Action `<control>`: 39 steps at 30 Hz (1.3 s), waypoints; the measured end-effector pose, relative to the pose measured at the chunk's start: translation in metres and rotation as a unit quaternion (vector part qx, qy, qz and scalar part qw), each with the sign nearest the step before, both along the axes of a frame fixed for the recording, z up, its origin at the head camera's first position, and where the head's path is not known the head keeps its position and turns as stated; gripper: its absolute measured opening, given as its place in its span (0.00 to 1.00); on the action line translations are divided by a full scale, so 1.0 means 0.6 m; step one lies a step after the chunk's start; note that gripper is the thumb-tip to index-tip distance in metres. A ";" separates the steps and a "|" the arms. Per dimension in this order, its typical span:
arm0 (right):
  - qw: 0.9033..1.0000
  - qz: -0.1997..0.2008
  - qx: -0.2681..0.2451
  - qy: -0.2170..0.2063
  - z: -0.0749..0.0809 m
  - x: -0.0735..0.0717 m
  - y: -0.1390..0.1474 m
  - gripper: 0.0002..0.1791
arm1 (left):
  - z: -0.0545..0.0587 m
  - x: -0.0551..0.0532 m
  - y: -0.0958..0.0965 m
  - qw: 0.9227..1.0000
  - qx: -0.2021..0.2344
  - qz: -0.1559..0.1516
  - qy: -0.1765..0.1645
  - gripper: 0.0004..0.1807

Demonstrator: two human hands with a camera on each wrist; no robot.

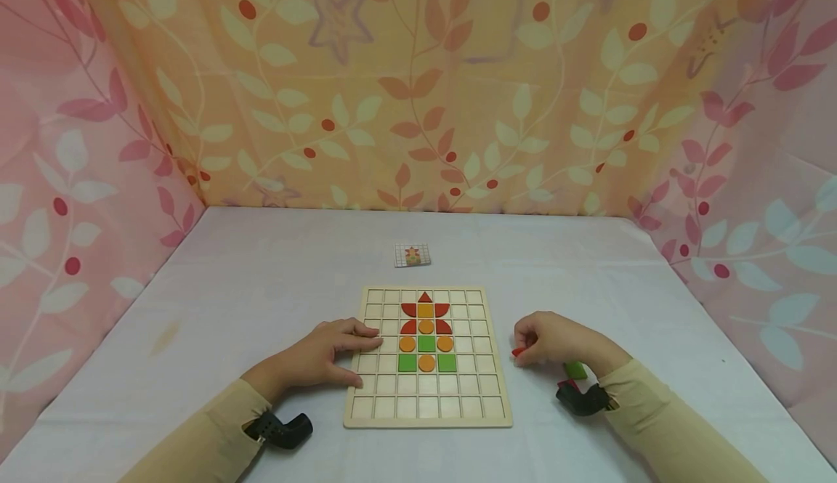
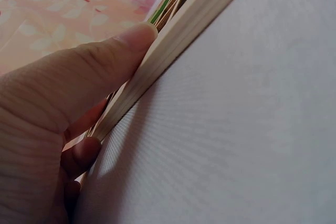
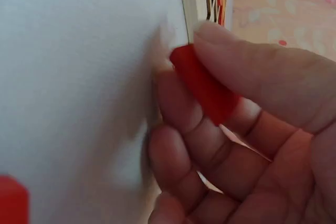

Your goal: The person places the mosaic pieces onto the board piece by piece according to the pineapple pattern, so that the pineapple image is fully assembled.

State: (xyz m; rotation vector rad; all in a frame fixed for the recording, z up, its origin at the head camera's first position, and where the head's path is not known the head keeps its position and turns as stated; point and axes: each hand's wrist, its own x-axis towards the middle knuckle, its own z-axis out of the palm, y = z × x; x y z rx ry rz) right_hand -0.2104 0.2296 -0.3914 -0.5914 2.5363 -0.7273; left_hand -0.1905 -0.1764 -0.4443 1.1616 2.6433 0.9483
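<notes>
A square wooden grid board (image 1: 428,422) lies on the table, with red, orange and green pieces forming a figure in its upper and middle cells. My left hand (image 1: 312,358) rests along the board's left edge, fingers extended over the rim; its thumb (image 2: 113,56) presses the top of the edge in the left wrist view. Just right of the board, my right hand (image 1: 556,338) pinches a small red block (image 3: 205,85) between thumb and fingers, low over the cloth. Its exact shape is partly covered by the thumb.
A green block (image 1: 575,370) and another red block (image 3: 12,203) lie near my right wrist. Behind the board is a small pattern card (image 1: 400,256) printed with a similar figure. White cloth (image 1: 261,279) covers the table, and patterned curtains (image 1: 418,91) enclose the back and sides.
</notes>
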 end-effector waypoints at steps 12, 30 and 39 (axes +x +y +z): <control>0.999 -0.002 -0.026 0.024 0.013 -0.004 -0.034 0.05 | 0.004 0.001 0.001 1.000 -0.001 -0.002 0.004 0.36; 0.995 0.060 -0.079 0.025 0.011 0.008 -0.151 0.02 | -0.002 -0.003 0.000 1.000 0.002 -0.007 0.007 0.36; 0.990 0.090 -0.102 0.023 0.010 0.022 -0.202 0.04 | -0.001 -0.004 -0.001 1.000 0.001 -0.010 0.009 0.36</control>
